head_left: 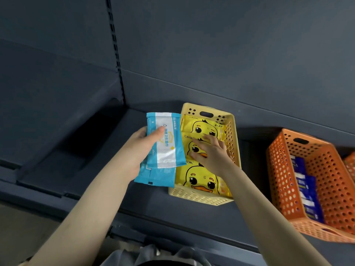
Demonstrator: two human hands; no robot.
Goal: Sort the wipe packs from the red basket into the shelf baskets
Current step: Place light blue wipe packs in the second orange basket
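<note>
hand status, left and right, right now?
Left hand: holding the blue wipe packs, thumb across the front.
Right hand: open, fingers resting on a yellow duck pack in the yellow basket.

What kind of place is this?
Probably a shop or stockroom: dark grey metal shelving with a slotted upright, a perforated yellow plastic basket of duck-print wipe packs, and a perforated orange plastic basket of dark blue packs.
</note>
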